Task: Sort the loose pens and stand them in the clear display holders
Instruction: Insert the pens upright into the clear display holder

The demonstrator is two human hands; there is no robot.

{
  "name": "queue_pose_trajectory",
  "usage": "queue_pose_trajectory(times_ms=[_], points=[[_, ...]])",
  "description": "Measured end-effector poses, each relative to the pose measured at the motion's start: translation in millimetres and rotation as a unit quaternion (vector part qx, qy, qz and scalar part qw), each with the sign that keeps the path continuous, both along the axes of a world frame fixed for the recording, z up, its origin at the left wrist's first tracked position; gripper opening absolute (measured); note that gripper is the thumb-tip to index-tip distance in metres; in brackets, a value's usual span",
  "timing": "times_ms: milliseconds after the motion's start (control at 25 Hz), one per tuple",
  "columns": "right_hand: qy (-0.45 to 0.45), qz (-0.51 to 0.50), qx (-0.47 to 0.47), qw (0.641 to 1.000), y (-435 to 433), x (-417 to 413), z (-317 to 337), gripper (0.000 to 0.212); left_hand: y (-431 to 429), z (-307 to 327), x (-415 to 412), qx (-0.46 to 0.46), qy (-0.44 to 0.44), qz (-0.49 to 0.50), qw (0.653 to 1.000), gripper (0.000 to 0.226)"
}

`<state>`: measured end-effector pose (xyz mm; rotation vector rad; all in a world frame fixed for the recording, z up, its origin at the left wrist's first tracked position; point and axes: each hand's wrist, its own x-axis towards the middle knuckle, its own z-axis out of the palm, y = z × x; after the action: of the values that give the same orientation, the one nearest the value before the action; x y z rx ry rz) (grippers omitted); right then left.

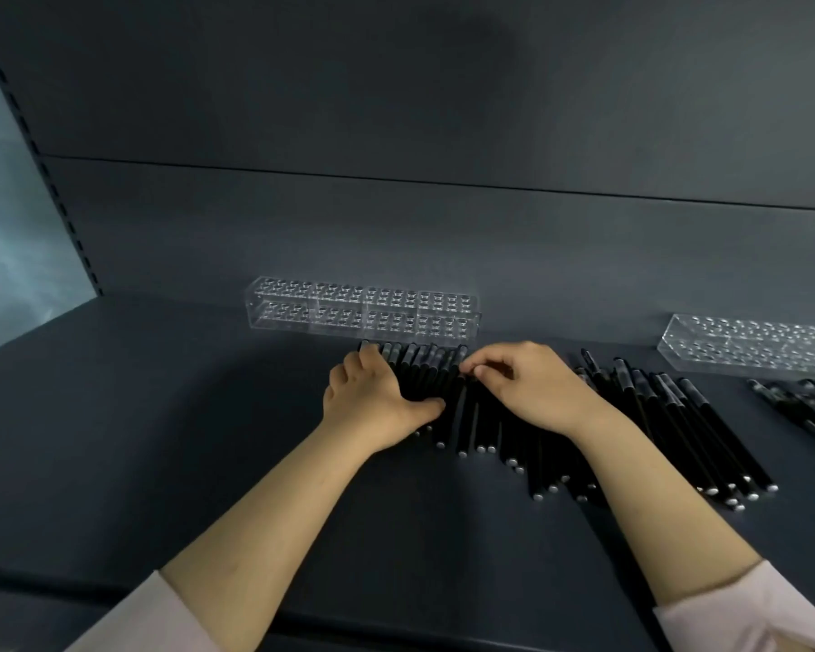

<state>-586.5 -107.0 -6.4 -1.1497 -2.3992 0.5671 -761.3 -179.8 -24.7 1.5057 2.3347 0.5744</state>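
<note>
Pens (669, 430) on shelf (161, 440); holders behind: one (363, 309) centre, another (749, 343) right.

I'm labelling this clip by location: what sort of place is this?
Probably a shop display shelf being stocked: a slotted upright as on retail shelving, clear display holders with rows of holes, and many identical black pens lying loose on the dark shelf.

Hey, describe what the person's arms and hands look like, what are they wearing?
Both hands, the left hand and the right hand, are bare: no gloves, rings or watch visible. The forearms are uncovered, with pale pink sleeves pushed up toward the elbows: the left sleeve and the right sleeve.
</note>
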Motion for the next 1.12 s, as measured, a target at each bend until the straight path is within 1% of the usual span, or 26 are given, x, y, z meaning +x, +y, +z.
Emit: queue_pose_trajectory(times_ms=[80, 200, 240, 360, 560, 640, 760, 800, 840, 920, 960, 1040, 1120], points=[[0.011, -0.010, 0.006, 1.000, 0, -1, 1, 0.021, 0, 4, -1, -0.006, -0.020, -0.005, 1.000, 0.107], [0.022, -0.015, 0.019, 0.999, 2, 1, 3, 0.020, 0, 7, -10, -0.020, -0.077, -0.012, 0.997, 0.103], [0.027, -0.016, 0.024, 0.999, 2, 1, 4, 0.019, 0, 7, -10, -0.022, -0.074, -0.009, 0.997, 0.105], [0.033, -0.017, 0.029, 0.999, 1, 2, 3, 0.019, 0, 7, -3, -0.017, -0.017, 0.020, 1.000, 0.111], [0.040, -0.023, 0.033, 0.998, 3, 5, 2, 0.019, 2, 7, -3, -0.014, 0.021, 0.061, 0.998, 0.106], [0.037, -0.021, 0.028, 0.999, 3, 3, 1, 0.018, 2, 9, -3, -0.017, 0.017, 0.059, 0.998, 0.105], [0.032, -0.018, 0.031, 0.999, 4, 2, 1, 0.017, 3, 13, -3, -0.030, -0.013, 0.054, 0.998, 0.102], [0.032, -0.016, 0.030, 0.999, 4, 2, 1, 0.017, 3, 14, -2, -0.032, -0.027, 0.052, 0.998, 0.097], [0.032, -0.015, 0.029, 0.999, 4, 2, 2, 0.017, 4, 14, -1, -0.032, -0.042, 0.050, 0.997, 0.087], [0.028, -0.014, 0.031, 0.999, 3, 1, 1, 0.017, 3, 13, 3, -0.029, -0.059, 0.035, 0.997, 0.058], [0.027, -0.013, 0.031, 0.999, 3, 1, 1, 0.017, 3, 13, 5, -0.028, -0.066, 0.028, 0.997, 0.049], [0.029, -0.013, 0.029, 0.999, 2, 0, 2, 0.017, 3, 14, 5, -0.024, -0.086, 0.020, 0.996, 0.043], [0.030, -0.015, 0.027, 0.999, 2, 0, 2, 0.018, 3, 17, 2, -0.020, -0.110, 0.018, 0.994, 0.043]])
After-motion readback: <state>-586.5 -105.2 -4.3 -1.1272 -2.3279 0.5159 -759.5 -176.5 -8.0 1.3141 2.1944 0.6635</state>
